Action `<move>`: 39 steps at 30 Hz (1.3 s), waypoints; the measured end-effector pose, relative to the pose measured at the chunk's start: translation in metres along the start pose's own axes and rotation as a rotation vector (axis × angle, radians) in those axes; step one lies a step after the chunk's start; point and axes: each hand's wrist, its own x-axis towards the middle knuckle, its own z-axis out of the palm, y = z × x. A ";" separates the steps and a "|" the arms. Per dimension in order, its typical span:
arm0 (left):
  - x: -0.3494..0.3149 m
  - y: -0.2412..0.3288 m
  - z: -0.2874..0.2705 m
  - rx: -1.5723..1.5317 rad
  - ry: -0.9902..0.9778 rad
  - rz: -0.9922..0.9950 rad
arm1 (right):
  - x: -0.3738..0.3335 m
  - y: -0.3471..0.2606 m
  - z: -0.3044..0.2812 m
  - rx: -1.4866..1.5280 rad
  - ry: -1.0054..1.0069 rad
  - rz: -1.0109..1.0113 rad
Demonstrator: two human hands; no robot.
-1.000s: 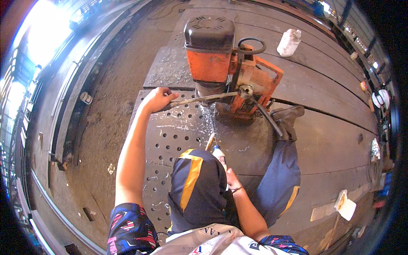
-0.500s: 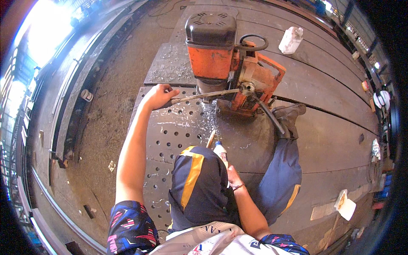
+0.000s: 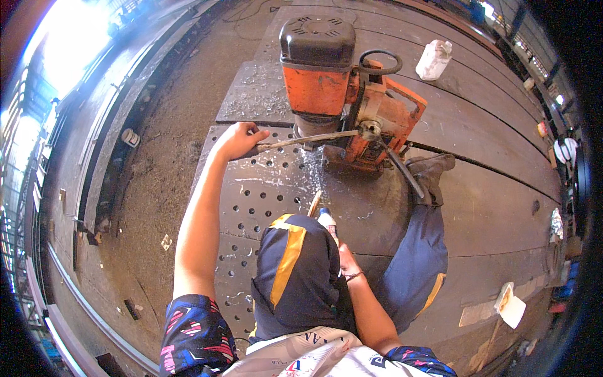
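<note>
An orange and black magnetic drill (image 3: 317, 88) stands upright on a steel plate drilled with rows of holes (image 3: 250, 182). My left hand (image 3: 240, 142) is closed around the outer end of its long feed lever (image 3: 301, 139), which lies nearly level. Low beside my bent knee, my right hand (image 3: 347, 259) grips a white squeeze bottle with a blue cap (image 3: 327, 221), its top pointing toward the drill. My knee hides part of that hand. Silvery chips and wet spatter (image 3: 312, 166) lie below the drill's spindle. A thin tan stick-like piece (image 3: 315, 203) shows by the bottle.
A second lever arm (image 3: 402, 169) juts from the drill toward my boot (image 3: 430, 176). Beyond the drill stands a whitish plastic jug (image 3: 433, 60). Metal shavings (image 3: 257, 94) cover the plate at the far left. An open white food box (image 3: 510, 306) lies at right.
The drill and plate sit slightly farther right in the picture. Both hands keep their grips, and the lever's angle looks almost the same.
</note>
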 end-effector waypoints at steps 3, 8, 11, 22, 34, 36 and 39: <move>0.000 -0.004 0.001 0.003 0.010 -0.008 | 0.001 0.000 0.003 0.058 -0.023 -0.010; -0.001 -0.003 0.002 -0.034 0.012 0.002 | 0.003 0.006 -0.001 0.076 -0.010 0.010; -0.002 -0.001 0.000 -0.043 0.000 -0.012 | 0.005 0.009 -0.001 0.031 0.017 -0.012; -0.004 0.003 -0.001 -0.032 0.009 0.026 | 0.013 0.023 -0.007 0.059 -0.035 -0.082; -0.002 0.001 0.001 0.003 -0.034 -0.023 | 0.014 0.022 -0.008 -0.050 0.035 -0.002; -0.004 0.002 0.000 0.008 -0.035 -0.023 | 0.012 0.019 -0.007 -0.033 0.020 -0.018; -0.004 0.000 0.001 0.007 -0.036 -0.027 | 0.008 0.013 -0.004 0.002 0.004 0.000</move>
